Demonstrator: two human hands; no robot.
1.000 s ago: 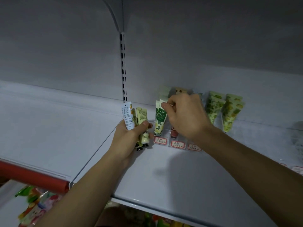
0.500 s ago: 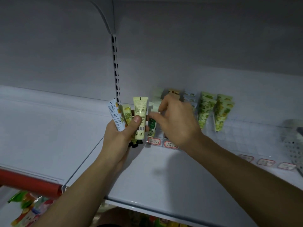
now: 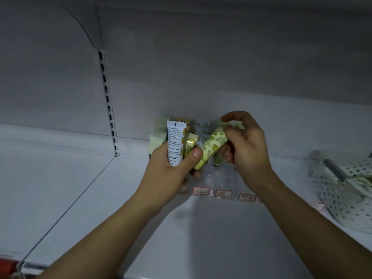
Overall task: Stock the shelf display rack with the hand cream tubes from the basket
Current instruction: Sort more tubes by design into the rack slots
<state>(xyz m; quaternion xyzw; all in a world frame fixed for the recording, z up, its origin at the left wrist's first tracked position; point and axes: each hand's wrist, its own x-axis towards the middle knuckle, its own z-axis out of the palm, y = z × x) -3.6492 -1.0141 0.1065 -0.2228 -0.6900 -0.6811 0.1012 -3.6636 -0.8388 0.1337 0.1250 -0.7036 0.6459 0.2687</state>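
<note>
Hand cream tubes: a bunch w/ a white printed tube (image 3: 174, 144) in front sits upright in the left hand (image 3: 171, 170), fingers curled round them, thumb across the front. Right hand (image 3: 244, 147) pinches the upper end of a green-patterned tube (image 3: 211, 148), tilted diagonally, its lower end still at the left hand's thumb. Both hands hover close together over the clear display rack (image 3: 218, 178) at the back of the shelf (image 3: 201, 238). More tubes stand in the rack behind the hands, partly hidden.

Surface & room: pale grey shelf, grey back wall, slotted upright rail (image 3: 109, 109) at left, seam between shelf panels below it. Red-bordered price labels (image 3: 201, 191) line the rack's front edge. White perforated basket (image 3: 342, 196) on the shelf at far right.

Vs 0.5 s ago: right hand was at the rack w/ a green tube; now it has come back to the left-hand bunch & is on the patterned tube. Basket now more in view.
</note>
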